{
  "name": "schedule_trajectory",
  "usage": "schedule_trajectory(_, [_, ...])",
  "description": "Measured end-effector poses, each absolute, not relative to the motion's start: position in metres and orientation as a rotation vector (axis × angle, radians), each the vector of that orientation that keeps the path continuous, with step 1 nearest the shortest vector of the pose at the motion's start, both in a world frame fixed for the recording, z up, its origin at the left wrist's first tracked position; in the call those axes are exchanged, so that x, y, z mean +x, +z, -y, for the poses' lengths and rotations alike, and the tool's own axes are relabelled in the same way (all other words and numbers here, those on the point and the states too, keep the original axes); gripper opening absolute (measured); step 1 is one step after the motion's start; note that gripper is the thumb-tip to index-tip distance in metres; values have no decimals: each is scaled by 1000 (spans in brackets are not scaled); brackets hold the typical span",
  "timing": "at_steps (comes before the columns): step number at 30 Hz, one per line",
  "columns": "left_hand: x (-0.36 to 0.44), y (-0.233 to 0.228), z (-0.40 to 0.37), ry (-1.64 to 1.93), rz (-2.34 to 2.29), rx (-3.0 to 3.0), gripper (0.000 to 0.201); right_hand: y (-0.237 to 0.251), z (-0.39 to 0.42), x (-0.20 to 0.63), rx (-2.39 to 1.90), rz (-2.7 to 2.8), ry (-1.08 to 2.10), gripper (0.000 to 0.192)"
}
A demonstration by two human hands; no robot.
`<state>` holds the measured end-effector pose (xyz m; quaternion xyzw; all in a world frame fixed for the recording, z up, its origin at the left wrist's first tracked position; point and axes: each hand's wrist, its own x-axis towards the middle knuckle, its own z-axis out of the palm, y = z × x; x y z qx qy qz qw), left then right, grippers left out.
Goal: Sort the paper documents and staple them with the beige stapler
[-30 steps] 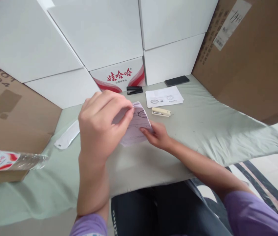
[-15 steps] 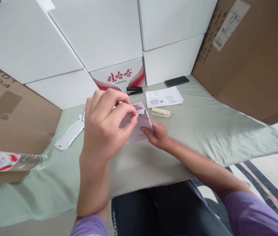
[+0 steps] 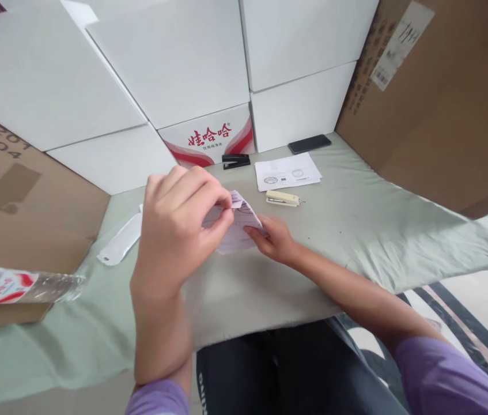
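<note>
My left hand (image 3: 178, 230) is raised over the table and pinches the upper edge of a small printed paper slip (image 3: 239, 227) between thumb and fingers. My right hand (image 3: 275, 237) rests on the green cloth and holds the slip's right edge down with its fingertips. The slip is bent and partly hidden behind my left hand. A cream stapler (image 3: 282, 198) lies just beyond my right hand. Farther back lie a black stapler (image 3: 235, 161) and a white stamped sheet (image 3: 287, 171).
A black phone (image 3: 310, 143) lies at the back by white boxes (image 3: 174, 63). A brown carton (image 3: 442, 104) walls the right side, another carton (image 3: 19, 202) the left. A white paper strip (image 3: 119, 241) and a lying water bottle (image 3: 23, 285) are at left.
My left hand has shifted slightly left and down while still pinching the slip, which is now bent more. My right hand has stayed in place.
</note>
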<state>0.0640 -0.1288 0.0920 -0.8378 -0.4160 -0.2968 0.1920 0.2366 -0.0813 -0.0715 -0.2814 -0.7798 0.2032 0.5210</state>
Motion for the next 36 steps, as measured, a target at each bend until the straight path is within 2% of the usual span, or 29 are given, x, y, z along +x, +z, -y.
schedule_trajectory(9, [54, 99, 132, -751, 1102, -2437, 14, -70, 81, 233, -698, 1851, 606, 26])
schedule_trajectory(18, [60, 93, 127, -765, 1025, -2512, 15, -61, 80, 229, -808, 1510, 992, 32])
schedule_trajectory(24, [60, 96, 131, -544, 1256, -2494, 17, -62, 75, 231, -812, 1492, 1020, 31])
schedule_trajectory(36, [63, 97, 132, -562, 1272, -2493, 19, -61, 77, 231, -818, 1476, 990, 31])
